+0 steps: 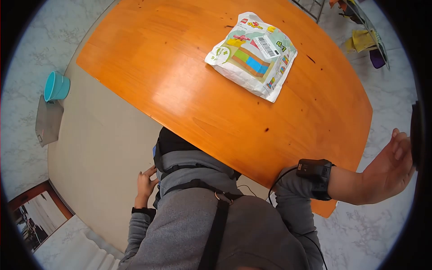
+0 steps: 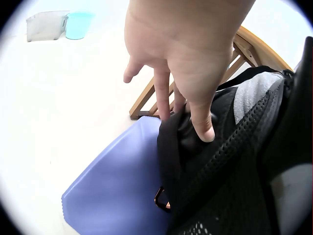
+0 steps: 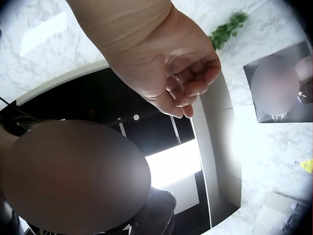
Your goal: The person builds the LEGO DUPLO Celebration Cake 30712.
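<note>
My left hand hangs beside my waist, below the table edge. In the left wrist view its fingers reach down loosely spread, with the thumb over black fabric worn at my waist. The raised right hand is at the far right of the head view, beside a dark shape at the frame's edge. Its fingers bend loosely toward the palm in the right wrist view, with nothing held. A white printed toy-block bag with a barcode label lies on the orange wooden table, away from both hands.
A blue seat-like panel is below the left hand. On the floor at left stand a turquoise bucket and a grey translucent bin. My right forearm, wearing a black wrist device, crosses the table's near right corner.
</note>
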A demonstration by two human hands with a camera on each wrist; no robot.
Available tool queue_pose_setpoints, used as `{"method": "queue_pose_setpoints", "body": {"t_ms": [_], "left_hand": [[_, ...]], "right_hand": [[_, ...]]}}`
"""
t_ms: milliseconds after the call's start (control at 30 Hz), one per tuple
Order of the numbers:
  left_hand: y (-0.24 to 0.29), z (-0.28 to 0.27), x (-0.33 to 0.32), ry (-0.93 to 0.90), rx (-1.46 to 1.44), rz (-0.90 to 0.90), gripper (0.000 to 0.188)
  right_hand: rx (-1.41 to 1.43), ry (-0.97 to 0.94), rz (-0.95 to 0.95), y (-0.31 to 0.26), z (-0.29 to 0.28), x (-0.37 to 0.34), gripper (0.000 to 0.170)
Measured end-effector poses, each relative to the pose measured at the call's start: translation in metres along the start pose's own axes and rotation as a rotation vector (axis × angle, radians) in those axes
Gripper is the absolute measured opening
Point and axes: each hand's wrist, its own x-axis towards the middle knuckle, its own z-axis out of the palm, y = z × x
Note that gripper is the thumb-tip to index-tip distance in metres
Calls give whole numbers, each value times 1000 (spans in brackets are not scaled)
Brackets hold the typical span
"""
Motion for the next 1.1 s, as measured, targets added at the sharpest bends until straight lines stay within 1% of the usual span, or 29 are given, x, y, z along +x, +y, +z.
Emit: {"method": "queue_pose_setpoints", "body": {"t_ms": [33, 100, 133, 167, 267, 300, 333, 367, 400, 433, 467, 500, 533, 567, 633, 667, 700, 767, 800, 833, 867, 900, 933, 967, 1000, 1033, 1067, 1100], "left_hand": [[2, 1, 0, 1, 1, 4, 43], [3, 3, -3, 95, 5, 50, 39], [3, 2, -3, 117, -25, 100, 39], [4, 0, 0, 118, -23, 108, 39], [15, -17, 10, 116, -70, 190, 36], [22, -29, 17, 46, -14, 236, 30], [29, -44, 25, -26, 44, 282, 24], [33, -59, 33, -30, 49, 295, 24], [36, -77, 44, 4, -72, 234, 19], [44, -96, 55, 36, -192, 173, 16], [60, -122, 62, 127, -189, 200, 14], [79, -149, 67, 218, -189, 224, 14], [97, -174, 72, 264, -214, 267, 13], [115, -195, 77, 309, -239, 311, 12], [154, -224, 92, 360, -164, 485, 14], [174, -232, 103, 361, -113, 583, 20], [193, -235, 116, 363, -63, 682, 26], [229, -232, 148, 310, -29, 860, 40], [245, -226, 166, 294, -18, 939, 48], [259, -219, 182, 278, -8, 1017, 57], [276, -214, 191, 271, -5, 1038, 57], [293, -209, 197, 194, 30, 1034, 59], [307, -204, 201, 115, 66, 1025, 61], [317, -199, 204, 109, 69, 1042, 61], [326, -194, 206, 53, 115, 1069, 60], [334, -189, 207, -7, 160, 1091, 60], [343, -181, 201, 21, 160, 1146, 59], [358, -168, 192, 3, 154, 1152, 59]], "right_hand": [[-10, -5, -4, -3, 4, -1, 20], [-20, -7, -5, -8, 12, -4, 19], [-81, 28, -21, -10, 16, -6, 19], [-144, 63, -39, -12, 21, -7, 19], [-195, 128, -63, -16, 36, -11, 18], [-201, 135, -68, -15, 39, -12, 18], [-196, 80, -58, -13, 42, -14, 19], [-194, 27, -48, -12, 45, -15, 22], [-205, 38, -54, -13, 54, -16, 22], [-257, -16, 51, -15, 66, -18, 20], [-308, -68, 159, -13, 74, -19, 18], [-287, -188, 212, -2, 75, -20, 18], [-264, -306, 265, 13, 77, -22, 18], [-327, -396, 320, 27, 81, -27, 19], [-431, -559, 437, 57, 86, -38, 20], [-472, -631, 502, 71, 86, -45, 20], [-479, -612, 505, 84, 88, -54, 20], [-583, -594, 311, 107, 89, -69, 23], [-597, -579, 317, 117, 89, -76, 23], [-694, -549, 255, 125, 90, -83, 26], [-792, -516, 191, 127, 91, -85, 30], [-805, -497, 192, 124, 90, -83, 30], [-882, -635, 342, 121, 91, -82, 33], [-950, -773, 498, 118, 92, -81, 37], [-959, -756, 503, 117, 93, -83, 37], [-951, -801, 557, 116, 93, -86, 37], [-942, -851, 619, 113, 84, -86, 36], [-954, -852, 635, 112, 65, -82, 36]]}}
